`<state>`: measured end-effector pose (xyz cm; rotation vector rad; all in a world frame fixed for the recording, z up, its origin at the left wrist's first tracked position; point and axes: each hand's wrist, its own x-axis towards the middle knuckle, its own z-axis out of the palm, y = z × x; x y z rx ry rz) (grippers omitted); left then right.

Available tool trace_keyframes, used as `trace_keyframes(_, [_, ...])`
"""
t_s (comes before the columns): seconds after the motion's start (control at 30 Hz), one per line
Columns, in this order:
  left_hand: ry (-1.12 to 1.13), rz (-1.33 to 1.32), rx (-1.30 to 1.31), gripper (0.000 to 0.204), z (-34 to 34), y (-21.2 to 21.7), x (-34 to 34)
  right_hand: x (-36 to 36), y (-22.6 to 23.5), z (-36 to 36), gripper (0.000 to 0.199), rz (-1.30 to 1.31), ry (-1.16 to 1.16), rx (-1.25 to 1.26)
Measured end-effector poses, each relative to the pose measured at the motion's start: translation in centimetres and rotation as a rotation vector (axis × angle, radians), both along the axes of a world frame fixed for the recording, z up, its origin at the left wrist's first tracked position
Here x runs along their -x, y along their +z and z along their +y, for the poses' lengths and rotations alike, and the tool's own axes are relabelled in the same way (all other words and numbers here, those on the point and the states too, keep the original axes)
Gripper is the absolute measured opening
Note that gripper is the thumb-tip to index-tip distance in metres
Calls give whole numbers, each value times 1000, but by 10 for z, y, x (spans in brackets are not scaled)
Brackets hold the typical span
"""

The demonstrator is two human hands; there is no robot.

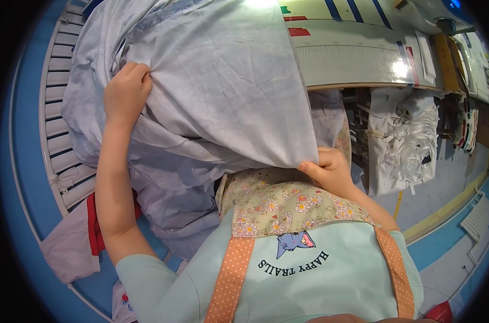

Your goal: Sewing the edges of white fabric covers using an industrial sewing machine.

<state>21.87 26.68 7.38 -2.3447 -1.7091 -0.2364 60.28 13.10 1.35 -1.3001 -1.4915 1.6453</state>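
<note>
"One pale cloth (228,107) is draping where?"

"Mostly left of the ruler (336,48); left hand (127,92) is pinching a fold (157,69), right hand (333,171) a corner (303,157)."

"Progress?"

"Seemingly partial: one panel (239,70) is lying open, the rest bunching."

The head view comes from the left one of two side-by-side, head-worn fisheye cameras and looks steeply down onto the pale cloth (228,91) from close above. Its lens spreads wide: on the near side of the cloth it takes in an apron (287,202), to the cloth's right a marked surface (357,64), to its left white slats (56,93). Straight edges around the cloth bow outward.
</note>
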Motion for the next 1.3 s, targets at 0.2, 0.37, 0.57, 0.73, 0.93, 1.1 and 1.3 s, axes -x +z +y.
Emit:
trace_keyframes(0.2, [-76,-56,-7,10,-2,20,-38,3,-19,-10,27,-7,-74,143])
trace_keyframes(0.37, [-637,-349,66,23,-30,10,-142,10,-48,-9,21,-70,-142,217])
trace_keyframes(0.57, [-860,103,400,15,-62,-46,-228,18,-55,-5,11,-110,-134,11])
trace_keyframes(0.73, [-871,83,410,11,-66,-39,-216,-12,-20,23,21,-223,239,-299])
trace_keyframes(0.93, [-951,-185,528,12,-62,0,-207,-3,12,89,21,-449,-41,-1238])
trace_keyframes(1.1, [-540,-617,637,24,-17,20,-131,15,15,112,16,-282,196,-1305])
trace_keyframes(1.3, [196,-145,-183,48,17,-7,-21,31,14,105,14,-237,177,-1179])
